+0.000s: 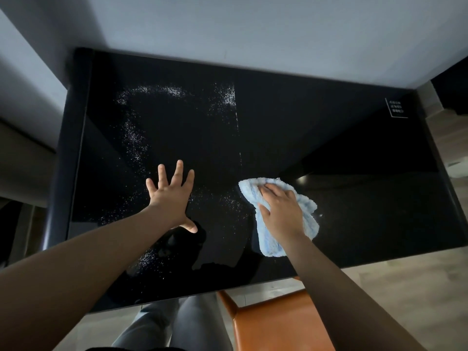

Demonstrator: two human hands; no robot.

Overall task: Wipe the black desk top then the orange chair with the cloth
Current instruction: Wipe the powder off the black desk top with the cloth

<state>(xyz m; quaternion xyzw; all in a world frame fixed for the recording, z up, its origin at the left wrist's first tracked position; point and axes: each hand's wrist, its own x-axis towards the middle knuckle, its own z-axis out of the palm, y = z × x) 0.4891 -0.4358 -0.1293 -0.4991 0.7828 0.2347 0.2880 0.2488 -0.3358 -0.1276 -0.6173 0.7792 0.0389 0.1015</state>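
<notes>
The light blue cloth (269, 240) is held bunched against the black surface (329, 148), right of its middle and near the front edge, by the right grip (281, 211), whose fingers are curled over it. The left grip (171, 198) is laid flat on the surface, apart from the cloth, fingers spread wide. White specks (134, 138) are scattered over the left half. A small printed label (396, 107) is seen at the far right corner. The orange chair (273, 323) is seen at the front edge, partly under it.
</notes>
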